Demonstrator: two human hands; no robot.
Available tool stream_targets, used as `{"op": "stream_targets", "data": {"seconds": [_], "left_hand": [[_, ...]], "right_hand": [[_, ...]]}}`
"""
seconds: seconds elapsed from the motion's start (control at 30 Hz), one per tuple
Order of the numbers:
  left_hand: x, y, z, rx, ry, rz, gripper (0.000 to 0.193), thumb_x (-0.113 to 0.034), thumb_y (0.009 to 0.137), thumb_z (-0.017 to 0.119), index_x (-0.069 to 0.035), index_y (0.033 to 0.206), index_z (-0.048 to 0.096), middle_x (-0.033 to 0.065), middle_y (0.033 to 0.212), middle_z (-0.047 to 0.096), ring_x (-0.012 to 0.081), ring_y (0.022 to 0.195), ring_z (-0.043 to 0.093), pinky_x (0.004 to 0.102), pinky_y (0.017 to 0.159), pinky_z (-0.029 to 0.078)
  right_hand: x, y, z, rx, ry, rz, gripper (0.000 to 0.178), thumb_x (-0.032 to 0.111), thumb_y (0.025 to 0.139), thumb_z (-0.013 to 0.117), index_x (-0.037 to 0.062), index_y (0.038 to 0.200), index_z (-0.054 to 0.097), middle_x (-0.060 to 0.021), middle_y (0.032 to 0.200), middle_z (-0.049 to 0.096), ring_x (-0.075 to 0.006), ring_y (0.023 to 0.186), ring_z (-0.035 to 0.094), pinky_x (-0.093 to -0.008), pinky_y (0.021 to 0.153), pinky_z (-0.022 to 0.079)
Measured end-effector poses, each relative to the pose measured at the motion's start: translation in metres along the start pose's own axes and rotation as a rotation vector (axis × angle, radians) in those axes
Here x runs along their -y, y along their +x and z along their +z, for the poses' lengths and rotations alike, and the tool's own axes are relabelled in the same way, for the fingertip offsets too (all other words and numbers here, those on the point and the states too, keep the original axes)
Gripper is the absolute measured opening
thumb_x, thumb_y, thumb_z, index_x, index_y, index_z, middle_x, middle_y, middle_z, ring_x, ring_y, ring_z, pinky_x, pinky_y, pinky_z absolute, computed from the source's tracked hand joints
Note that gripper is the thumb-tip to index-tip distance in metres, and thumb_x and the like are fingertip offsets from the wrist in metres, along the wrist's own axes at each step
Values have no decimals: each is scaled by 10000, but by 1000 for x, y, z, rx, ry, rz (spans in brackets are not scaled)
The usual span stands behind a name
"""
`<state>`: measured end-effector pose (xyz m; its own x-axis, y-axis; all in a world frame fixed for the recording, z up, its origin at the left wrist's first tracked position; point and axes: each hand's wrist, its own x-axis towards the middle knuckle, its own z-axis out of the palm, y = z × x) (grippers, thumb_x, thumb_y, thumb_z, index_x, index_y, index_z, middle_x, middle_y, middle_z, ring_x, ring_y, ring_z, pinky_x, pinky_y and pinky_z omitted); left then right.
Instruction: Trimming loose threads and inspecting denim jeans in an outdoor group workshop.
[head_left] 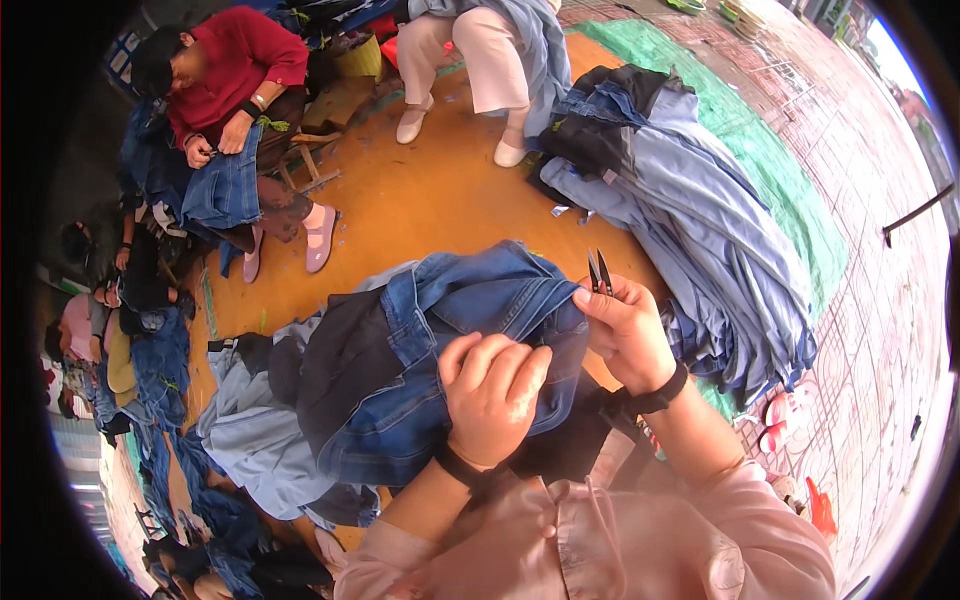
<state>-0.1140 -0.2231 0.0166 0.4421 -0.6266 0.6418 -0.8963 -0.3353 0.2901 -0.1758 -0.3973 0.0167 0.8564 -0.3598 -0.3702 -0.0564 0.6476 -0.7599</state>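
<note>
A pair of dark blue jeans (400, 410) with black lining showing lies bunched across my lap. My left hand (490, 395) rests on the denim with its fingers curled in; the fingertips are hidden against the cloth. At the right edge of the jeans, my right hand (630, 330) is closed around small black thread snips (600, 275), their blades pointing up and slightly apart. The right thumb touches the corner of the denim.
Light blue jeans (260, 430) lie to the left of my lap. A long heap of jeans (690, 200) spreads at the right over a green sheet (800, 190). Across the orange board (420, 200), a person in red (240, 60) works on jeans; another sits beside them. More people are at left.
</note>
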Motion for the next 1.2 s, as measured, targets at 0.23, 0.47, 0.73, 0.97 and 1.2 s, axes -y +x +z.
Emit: {"op": "stream_targets", "data": {"seconds": [0.23,0.47,0.73,0.97,1.2], "left_hand": [[-5,-3,-19,67,-162,101,209,-6,659,706,-80,854,701,23,766,598,232,818,575,398,814,461],[-1,-8,-31,65,-161,-29,224,-31,694,683,-88,910,707,17,852,630,249,843,574,389,826,447],[15,-27,-53,-33,-68,-332,294,-4,682,663,-139,937,715,63,1121,576,312,1063,510,447,930,403],[17,19,-111,178,-557,-57,381,-79,665,736,-31,1000,559,149,1159,596,384,1209,522,484,1005,400],[8,48,-109,235,-394,-35,515,-176,625,837,-60,1038,552,131,1124,602,362,1166,552,459,995,422]], "right_hand": [[1,4,12,9,113,38,108,124,879,674,87,829,586,81,543,414,-38,407,294,-226,392,213],[-3,-1,20,4,71,98,137,167,889,674,141,825,556,100,574,391,-28,426,287,-216,420,248],[-7,-15,11,122,-11,134,95,158,884,660,95,898,590,62,677,555,-8,402,320,-178,366,253],[25,-59,61,611,-146,173,180,92,777,749,-23,835,623,-11,703,584,-86,581,511,-247,532,365],[49,-23,51,829,-397,76,188,158,845,728,15,932,643,55,774,559,-37,678,466,-214,575,346]]}}
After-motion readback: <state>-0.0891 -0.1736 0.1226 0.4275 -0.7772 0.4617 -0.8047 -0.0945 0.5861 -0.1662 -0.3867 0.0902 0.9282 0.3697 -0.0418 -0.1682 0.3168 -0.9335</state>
